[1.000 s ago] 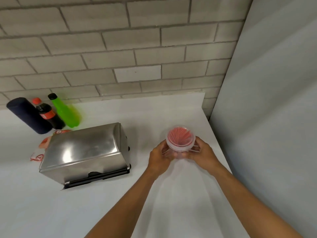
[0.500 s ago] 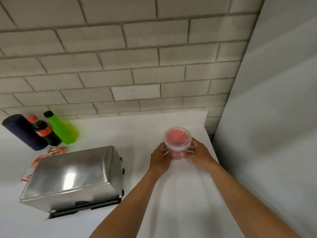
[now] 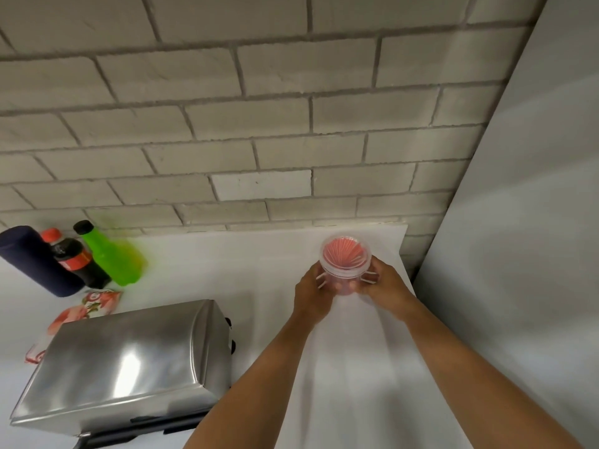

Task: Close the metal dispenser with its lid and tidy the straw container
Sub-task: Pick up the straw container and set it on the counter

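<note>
Near the far right corner of the white counter [image 3: 194,260], close to the brick wall [image 3: 259,124] and the grey side panel [image 3: 518,222], a clear plastic straw container [image 3: 345,259] is cupped between both hands, the left hand [image 3: 312,294] wrapped on its left side and the right hand [image 3: 381,286] on its right, fingers curled around the lower body so the rim and the pink straws [image 3: 346,252] inside stay in full view. Whether its base rests on the counter or hangs just above it cannot be told. It looks light and thin-walled, so I judge it will flex if squeezed and could tip easily; the loose straws stand fanned inside and would spill with a tilt. A hold low on the body, from two opposite sides, seems the safest, with only gentle pressure. Two thin white pieces stick out at the sides, perhaps a handle, too blurred to be sure. Well to the left, the metal dispenser [image 3: 123,367] sits with its lid down, apart from the hands; it looks rigid, smooth and rather slippery.
</note>
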`<state>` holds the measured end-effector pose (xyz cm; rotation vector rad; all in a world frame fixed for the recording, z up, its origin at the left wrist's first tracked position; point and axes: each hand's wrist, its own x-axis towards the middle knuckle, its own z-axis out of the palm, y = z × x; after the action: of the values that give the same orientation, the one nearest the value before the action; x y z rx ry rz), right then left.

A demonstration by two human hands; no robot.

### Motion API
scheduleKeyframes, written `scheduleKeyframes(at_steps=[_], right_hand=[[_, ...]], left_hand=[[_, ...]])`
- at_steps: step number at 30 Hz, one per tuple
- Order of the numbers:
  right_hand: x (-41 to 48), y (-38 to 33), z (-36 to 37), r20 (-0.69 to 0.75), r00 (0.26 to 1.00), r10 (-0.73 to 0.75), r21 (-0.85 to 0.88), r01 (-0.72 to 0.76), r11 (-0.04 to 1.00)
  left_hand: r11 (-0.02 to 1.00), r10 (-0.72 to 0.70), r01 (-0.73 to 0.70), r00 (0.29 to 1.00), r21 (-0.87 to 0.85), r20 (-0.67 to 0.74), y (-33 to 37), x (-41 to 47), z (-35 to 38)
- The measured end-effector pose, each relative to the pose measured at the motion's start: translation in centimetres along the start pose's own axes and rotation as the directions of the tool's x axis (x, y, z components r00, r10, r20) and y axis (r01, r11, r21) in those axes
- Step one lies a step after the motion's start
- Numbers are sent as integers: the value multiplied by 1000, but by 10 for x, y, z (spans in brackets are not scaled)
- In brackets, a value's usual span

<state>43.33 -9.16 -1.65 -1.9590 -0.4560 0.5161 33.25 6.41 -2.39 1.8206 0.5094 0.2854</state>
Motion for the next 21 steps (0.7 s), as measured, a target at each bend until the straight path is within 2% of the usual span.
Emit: scheduleKeyframes(at_steps=[10, 16, 21], right_hand=[[4, 5, 1, 4, 1000, 25, 29, -25, 999], [-22, 17, 0, -89, 990, 105, 117, -94, 989], [-74, 6, 18, -102, 990, 101, 93, -92, 991]], left_hand=[[998, -58, 58, 998, 32, -5, -4, 1, 4], [982, -191, 190, 981, -13, -46, -7, -30, -4], [988, -145, 147, 988, 49, -44, 7, -74, -26]])
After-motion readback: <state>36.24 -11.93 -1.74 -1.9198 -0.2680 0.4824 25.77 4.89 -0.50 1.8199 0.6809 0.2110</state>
